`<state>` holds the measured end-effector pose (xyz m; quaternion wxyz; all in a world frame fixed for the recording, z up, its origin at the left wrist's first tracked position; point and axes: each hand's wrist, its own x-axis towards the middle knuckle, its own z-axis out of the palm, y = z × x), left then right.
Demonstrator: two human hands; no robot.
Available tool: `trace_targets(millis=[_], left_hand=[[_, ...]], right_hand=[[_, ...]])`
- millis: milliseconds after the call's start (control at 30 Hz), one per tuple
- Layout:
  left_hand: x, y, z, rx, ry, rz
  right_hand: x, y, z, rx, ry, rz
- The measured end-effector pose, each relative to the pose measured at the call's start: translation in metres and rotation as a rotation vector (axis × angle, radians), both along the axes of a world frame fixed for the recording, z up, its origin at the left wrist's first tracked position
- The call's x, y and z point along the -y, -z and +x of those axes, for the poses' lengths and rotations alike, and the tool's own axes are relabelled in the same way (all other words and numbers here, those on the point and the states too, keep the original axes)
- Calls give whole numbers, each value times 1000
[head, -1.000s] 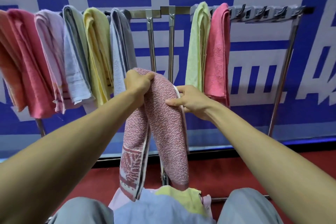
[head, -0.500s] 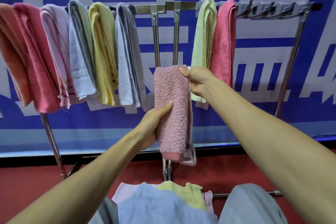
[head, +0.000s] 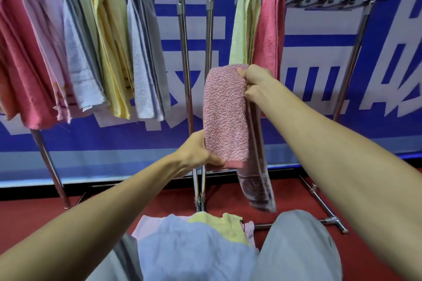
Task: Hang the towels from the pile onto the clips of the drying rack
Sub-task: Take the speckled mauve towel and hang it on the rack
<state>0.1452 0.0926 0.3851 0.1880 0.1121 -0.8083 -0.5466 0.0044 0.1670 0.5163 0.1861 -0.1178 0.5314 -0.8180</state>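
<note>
Staged indoor space: printed banner wall point(head: 114, 143), red floor point(head: 27, 217)

Left hand point(head: 196, 155) at mid-frame, right hand point(head: 255, 84) higher, right of centre. Left forearm point(head: 102, 207) and right forearm point(head: 331, 143) bare up to the frame edges. Plain light grey trousers: right knee point(head: 296, 246) bottom right of centre, left knee point(head: 124, 258) a sliver at bottom.

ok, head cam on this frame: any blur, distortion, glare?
Head view: wide-angle distortion bows the drying rack posts; the pink towel's hanging tail is smeared, though the right hand gripping its top is sharp; flat light, no harsh glare.
</note>
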Motion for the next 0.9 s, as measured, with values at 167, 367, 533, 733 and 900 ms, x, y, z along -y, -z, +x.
trace_targets(millis=[167, 367, 533, 733, 900], left_hand=[[25, -31, 9, 153, 209, -16], [49, -110, -18, 1, 60, 231], [35, -135, -60, 95, -49, 331], [15, -147, -84, -19, -66, -3], [4, -173, -80, -15, 136, -215]], right_hand=[[1, 0, -5, 2, -56, -60], [-7, 2, 5, -13, -287, -108], [-32, 18, 7, -163, -389, -85], [-85, 18, -34, -571, -112, 391], [-87, -7, -74, -776, -5, 480]])
